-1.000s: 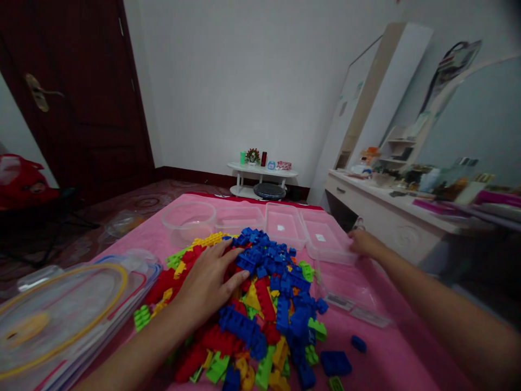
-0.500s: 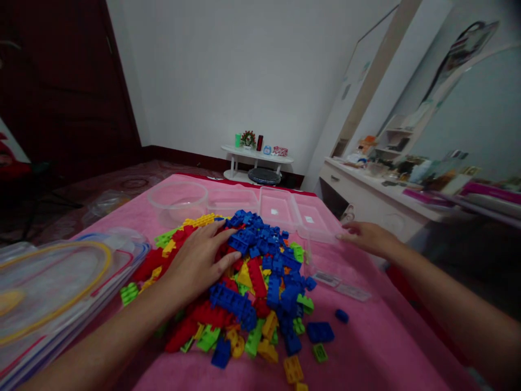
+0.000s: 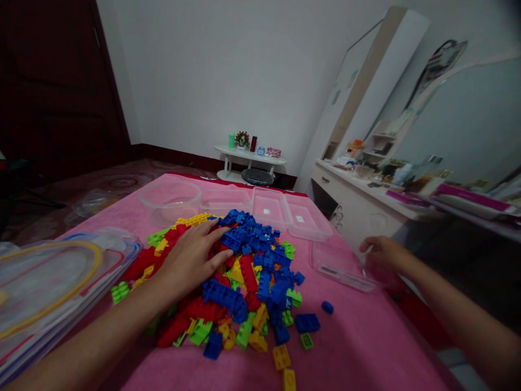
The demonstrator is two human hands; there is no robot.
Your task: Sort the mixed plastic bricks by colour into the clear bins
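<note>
My left hand [image 3: 193,252] lies on the left side of a big heap of toy building bricks [image 3: 254,277], fingers spread and palm down. The bricks are red, blue, yellow and green. At the right edge of the pink-covered table, my right hand [image 3: 385,253] is bent with its fingertips closed at the right end of a clear plastic box [image 3: 344,279]. Motion and the see-through plastic blur that grip. A few loose bricks lie in front of the heap, among them a flat blue brick [image 3: 307,323] and a yellow brick [image 3: 281,357].
Behind the heap stand a round clear tub [image 3: 171,196] and several clear trays, one a rectangular tray [image 3: 311,217]. Clear plastic bags or folders [image 3: 69,288] with coloured edging are stacked at left. A white dresser [image 3: 358,198] stands beyond the table's right side.
My right hand has moved from the far tray's corner toward me and to the right, and the clear box there has shifted. My left hand stays on the bricks. The view has turned slightly.
</note>
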